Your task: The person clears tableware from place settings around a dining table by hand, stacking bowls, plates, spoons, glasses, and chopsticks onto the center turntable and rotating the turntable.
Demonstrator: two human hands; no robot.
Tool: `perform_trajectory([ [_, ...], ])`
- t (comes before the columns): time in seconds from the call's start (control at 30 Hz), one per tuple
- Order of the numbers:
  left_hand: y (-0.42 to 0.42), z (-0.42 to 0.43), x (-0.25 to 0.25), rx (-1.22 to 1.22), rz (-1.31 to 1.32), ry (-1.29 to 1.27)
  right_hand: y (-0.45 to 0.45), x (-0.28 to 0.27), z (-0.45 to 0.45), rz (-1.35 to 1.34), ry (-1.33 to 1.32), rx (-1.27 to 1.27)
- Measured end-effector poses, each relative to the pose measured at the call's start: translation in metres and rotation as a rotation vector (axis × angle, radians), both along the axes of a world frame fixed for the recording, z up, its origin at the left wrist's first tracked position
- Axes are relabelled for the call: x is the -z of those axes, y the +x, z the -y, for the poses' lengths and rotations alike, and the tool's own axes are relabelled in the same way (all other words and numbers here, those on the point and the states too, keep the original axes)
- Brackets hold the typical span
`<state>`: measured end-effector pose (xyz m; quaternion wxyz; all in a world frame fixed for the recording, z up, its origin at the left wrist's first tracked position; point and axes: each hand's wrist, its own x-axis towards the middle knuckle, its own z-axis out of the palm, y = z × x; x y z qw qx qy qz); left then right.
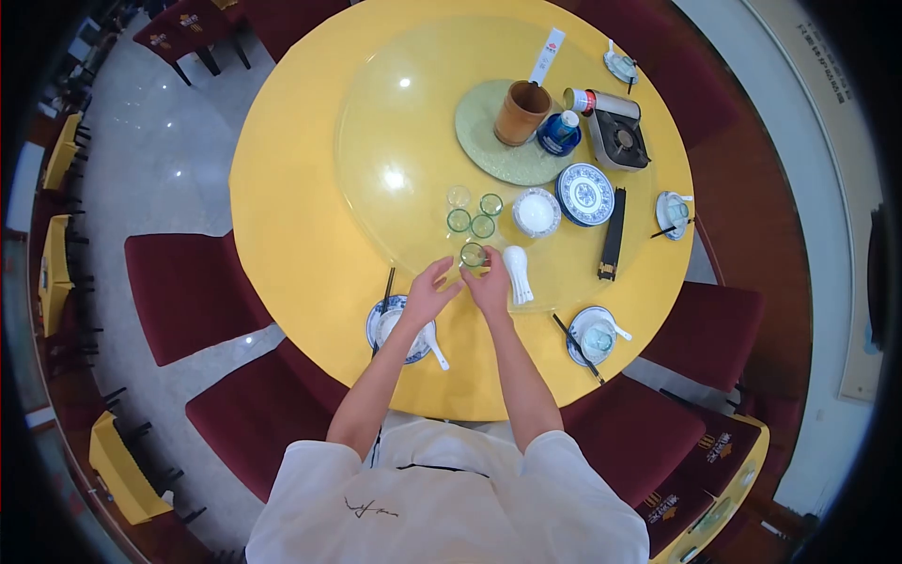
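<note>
My right hand (487, 282) grips a small green-tinted glass (473, 254) over the near edge of the glass turntable (376, 169). Beside it, my left hand (434, 289) is held with thumb and fingers apart and holds nothing. Several more glasses (458, 220) are grouped just beyond, on the turntable. White soup spoons (517, 274) lie stacked to the right of my right hand. Below my left hand sits a place setting: a blue-and-white plate (373, 324) with a bowl, a white spoon (435, 346) and black chopsticks (386, 291).
On the turntable are stacked bowls (536, 212), stacked plates (584, 195), a black chopstick bundle (613, 235), a brown cup (522, 114) and a portable stove (620, 139). Other settings (598, 336) line the yellow table (282, 188). Maroon chairs (193, 291) surround it.
</note>
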<state>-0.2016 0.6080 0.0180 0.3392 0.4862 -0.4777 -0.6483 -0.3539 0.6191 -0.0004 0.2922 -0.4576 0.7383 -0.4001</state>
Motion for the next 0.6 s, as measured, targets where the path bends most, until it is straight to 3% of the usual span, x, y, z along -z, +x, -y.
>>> perform_trajectory([
  [0.43, 0.114, -0.072, -0.001, -0.057, 0.074, 0.177, 0.015, 0.014, 0.015, -0.024, 0.019, 0.124],
  [0.6, 0.133, -0.085, 0.001, -0.050, 0.212, 0.124, 0.021, 0.021, 0.020, -0.037, -0.047, 0.148],
])
